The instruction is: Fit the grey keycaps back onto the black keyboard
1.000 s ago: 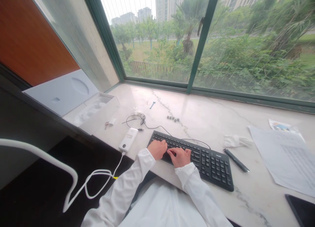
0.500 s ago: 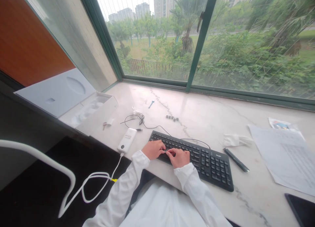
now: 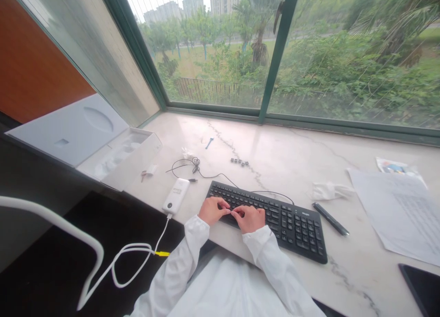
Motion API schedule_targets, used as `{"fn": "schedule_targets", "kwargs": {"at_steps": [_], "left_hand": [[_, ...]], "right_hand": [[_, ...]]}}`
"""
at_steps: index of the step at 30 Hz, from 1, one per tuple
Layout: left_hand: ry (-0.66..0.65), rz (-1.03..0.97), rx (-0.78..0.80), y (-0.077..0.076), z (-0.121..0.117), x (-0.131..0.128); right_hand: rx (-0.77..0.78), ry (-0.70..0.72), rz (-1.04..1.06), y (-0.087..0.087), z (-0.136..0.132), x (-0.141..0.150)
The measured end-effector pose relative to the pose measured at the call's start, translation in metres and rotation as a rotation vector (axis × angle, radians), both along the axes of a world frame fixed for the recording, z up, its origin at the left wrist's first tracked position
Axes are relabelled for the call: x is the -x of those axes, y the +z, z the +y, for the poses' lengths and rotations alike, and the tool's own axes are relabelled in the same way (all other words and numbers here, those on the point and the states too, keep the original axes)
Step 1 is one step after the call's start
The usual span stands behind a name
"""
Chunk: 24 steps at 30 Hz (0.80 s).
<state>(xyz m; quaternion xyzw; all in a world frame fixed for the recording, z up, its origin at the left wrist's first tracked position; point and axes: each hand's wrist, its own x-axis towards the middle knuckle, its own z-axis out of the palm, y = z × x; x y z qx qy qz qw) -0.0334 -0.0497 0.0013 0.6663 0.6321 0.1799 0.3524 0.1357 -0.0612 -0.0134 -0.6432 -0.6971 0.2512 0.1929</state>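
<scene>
A black keyboard [image 3: 292,225] lies at a slant along the front of the marble-patterned counter. Over its left half, my left hand [image 3: 213,210] is closed in a pinch, thumb against fingertips. My right hand [image 3: 250,218] pinches too, its fingertips meeting the left ones just above the keys. Whatever sits between the fingertips is too small and hidden to name. Behind the keyboard, several loose black keycaps [image 3: 239,162] lie in a short row. A small blue tool [image 3: 209,143] rests farther back.
To the left are a white power bank [image 3: 176,195] with a white cable, a coiled black cord [image 3: 195,165] and an open white box [image 3: 120,161]. On the right lie a black pen [image 3: 330,219], crumpled white wrapping [image 3: 332,191], printed paper [image 3: 395,211] and a dark phone [image 3: 421,285].
The fingertips stay together over the keys, with my left fingers shifted slightly and more arched. The whole view has moved a little; the objects on the counter lie as before.
</scene>
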Motion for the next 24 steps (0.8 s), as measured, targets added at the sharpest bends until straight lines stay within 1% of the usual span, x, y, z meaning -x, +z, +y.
{"fn": "schedule_targets", "kwargs": {"at_steps": [6,10,14,20,22,24], "left_hand": [[0.07,0.018,0.073,0.0,0.006,-0.004],[0.118,0.077,0.088,0.0,0.009,-0.008],[0.107,0.112,0.099,0.001,0.011,-0.01],[0.096,0.014,0.1,-0.001,0.01,-0.005],[0.1,0.037,0.092,-0.001,0.009,-0.005],[0.092,0.103,0.086,0.0,0.008,-0.007]], "right_hand": [[0.065,0.007,-0.026,0.004,0.005,0.0],[0.048,0.037,-0.074,0.007,0.006,0.001],[0.01,0.035,-0.118,0.009,0.007,0.002],[0.047,-0.003,-0.056,0.008,0.011,0.003],[0.052,-0.005,-0.062,0.007,0.012,0.004],[0.061,-0.007,-0.075,0.007,0.013,0.004]]}}
